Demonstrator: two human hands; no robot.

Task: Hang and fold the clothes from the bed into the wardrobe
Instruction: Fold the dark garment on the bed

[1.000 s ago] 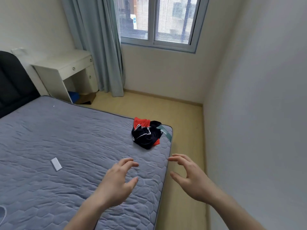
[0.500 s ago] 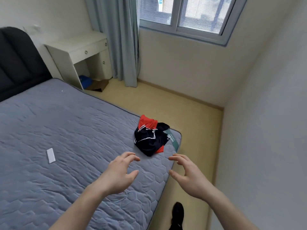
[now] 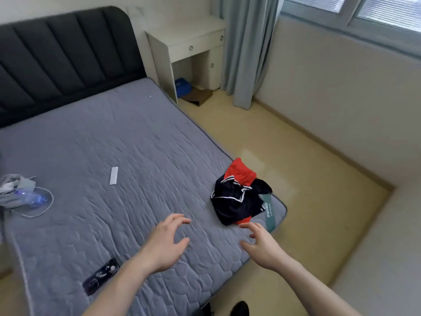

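Observation:
A crumpled dark navy garment with white stripes [image 3: 237, 201] lies over a red garment [image 3: 240, 172] at the right corner of the grey quilted mattress [image 3: 114, 144]. Both of my hands hover over the mattress just in front of the pile. My left hand [image 3: 166, 242] is to the pile's lower left, fingers spread and curled, holding nothing. My right hand [image 3: 262, 244] is right below the pile, fingertips close to its red edge, also empty. The wardrobe is out of view.
On the mattress lie a white remote-like strip [image 3: 113, 175], a dark phone [image 3: 101, 279] near the front edge, and a grey cloth with a cable [image 3: 20, 195] at left. A black headboard [image 3: 63, 55], white desk [image 3: 189, 46] and curtain [image 3: 246, 51] stand behind; beige floor to the right.
The view has swung left and down, bringing the headboard, phone and grey cloth into sight. Both hands have come closer to the clothes pile, still empty.

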